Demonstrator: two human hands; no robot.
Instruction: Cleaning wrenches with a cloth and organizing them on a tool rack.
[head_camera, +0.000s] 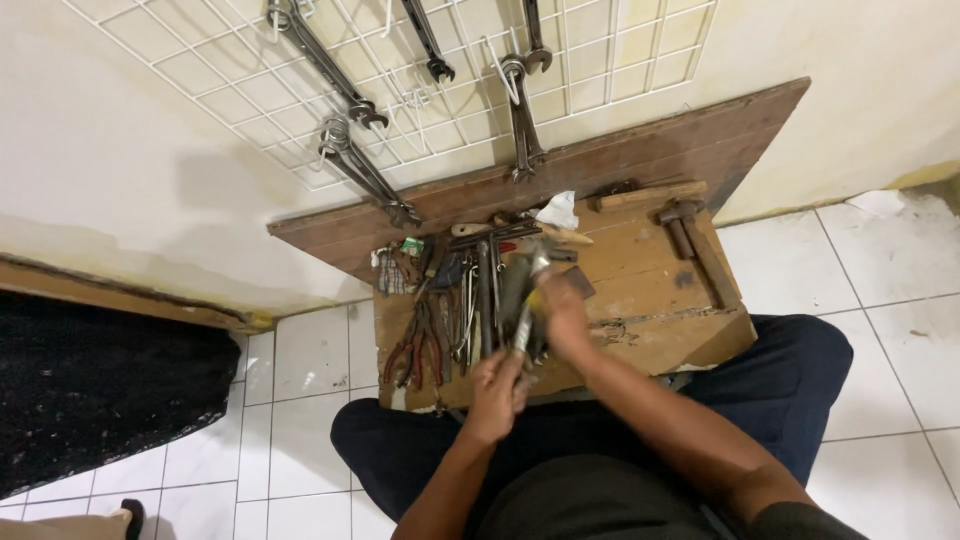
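My left hand (497, 393) grips the lower end of a long metal tool (527, 300) above the near edge of a small wooden bench (650, 300). My right hand (562, 312) closes on the same tool higher up, over a pile of hand tools (470, 290). The tool is blurred, so its kind is unclear. Red-handled pliers (420, 345) lie at the left of the pile. A hammer (690, 240) rests on the bench's right side.
Several wrenches (350, 160) hang on a white wire grid (600, 60) on the wall behind the bench. A white rag (557, 211) lies at the bench's back. White floor tiles (880, 300) surround it; a dark mat (90, 390) is at left.
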